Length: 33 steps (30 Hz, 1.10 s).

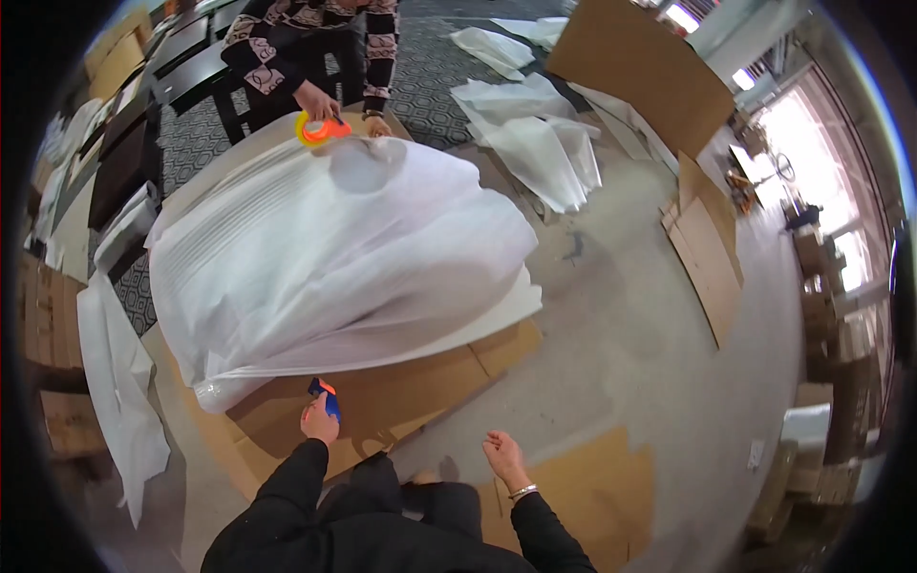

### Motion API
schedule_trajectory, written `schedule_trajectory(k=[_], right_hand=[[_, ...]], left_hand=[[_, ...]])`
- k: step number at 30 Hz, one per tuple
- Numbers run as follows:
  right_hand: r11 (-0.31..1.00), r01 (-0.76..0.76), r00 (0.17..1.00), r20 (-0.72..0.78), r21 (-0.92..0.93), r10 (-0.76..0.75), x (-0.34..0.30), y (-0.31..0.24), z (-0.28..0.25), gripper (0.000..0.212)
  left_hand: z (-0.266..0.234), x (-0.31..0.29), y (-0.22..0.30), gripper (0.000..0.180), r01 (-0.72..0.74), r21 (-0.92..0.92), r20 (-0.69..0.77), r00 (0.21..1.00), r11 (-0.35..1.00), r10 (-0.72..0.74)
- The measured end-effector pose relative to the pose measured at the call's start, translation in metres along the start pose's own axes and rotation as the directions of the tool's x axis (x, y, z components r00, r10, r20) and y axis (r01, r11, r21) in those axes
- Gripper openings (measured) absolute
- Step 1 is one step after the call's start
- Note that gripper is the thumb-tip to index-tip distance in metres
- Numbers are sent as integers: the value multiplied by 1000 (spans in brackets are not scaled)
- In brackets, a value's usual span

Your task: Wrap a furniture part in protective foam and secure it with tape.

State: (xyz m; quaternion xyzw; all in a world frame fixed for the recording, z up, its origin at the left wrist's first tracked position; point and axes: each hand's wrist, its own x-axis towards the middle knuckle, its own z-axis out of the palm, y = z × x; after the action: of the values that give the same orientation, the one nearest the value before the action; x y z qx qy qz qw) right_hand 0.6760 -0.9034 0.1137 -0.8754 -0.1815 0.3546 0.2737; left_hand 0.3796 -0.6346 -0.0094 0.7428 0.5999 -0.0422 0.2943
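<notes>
My left hand point(319, 420) is closed round a blue and orange tape dispenser point(327, 397), just in front of the near edge of a large bundle wrapped in white foam sheet point(325, 258). The bundle lies on a brown cardboard sheet point(411, 393). My right hand point(505, 458), with a bracelet at the wrist, hangs over the floor to the right; its fingers are loosely curled and nothing shows in them. Across the bundle, a co-worker's hand point(315, 99) holds a roll of yellow and orange tape point(319, 130). The co-worker's other hand point(377, 126) rests at the bundle's far edge.
Loose white foam sheets lie behind the bundle point(535, 134) and a strip hangs at the left point(119, 372). Cardboard pieces point(707, 258) are on the right floor, another point(592, 497) near my right arm. Dark panels point(124, 162) stand at the far left, stacked boxes point(841, 372) far right.
</notes>
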Motion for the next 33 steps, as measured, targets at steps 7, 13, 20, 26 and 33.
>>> schedule_trajectory(k=[7,13,20,26,33], right_hand=[[735,662,750,127,-151,-649,197,-150,-77,43],[316,939,341,274,-134,-899,333,-272,-70,45],[-57,955,95,482,-290,-871,417,-428,-9,50],[-39,952,119,483,-305,-868,500,-471,81,57],[614,789,575,389,-29,-720,616,-371,164,58]], left_hand=[[20,23,100,58,331,34,-105,940,943,-326],[53,7,174,55,477,71,-303,847,876,-437],[140,83,176,52,479,-183,-570,660,859,-489],[272,126,162,56,344,-572,-596,449,744,-666],[224,124,326,60,-418,-732,128,690,-537,-712]])
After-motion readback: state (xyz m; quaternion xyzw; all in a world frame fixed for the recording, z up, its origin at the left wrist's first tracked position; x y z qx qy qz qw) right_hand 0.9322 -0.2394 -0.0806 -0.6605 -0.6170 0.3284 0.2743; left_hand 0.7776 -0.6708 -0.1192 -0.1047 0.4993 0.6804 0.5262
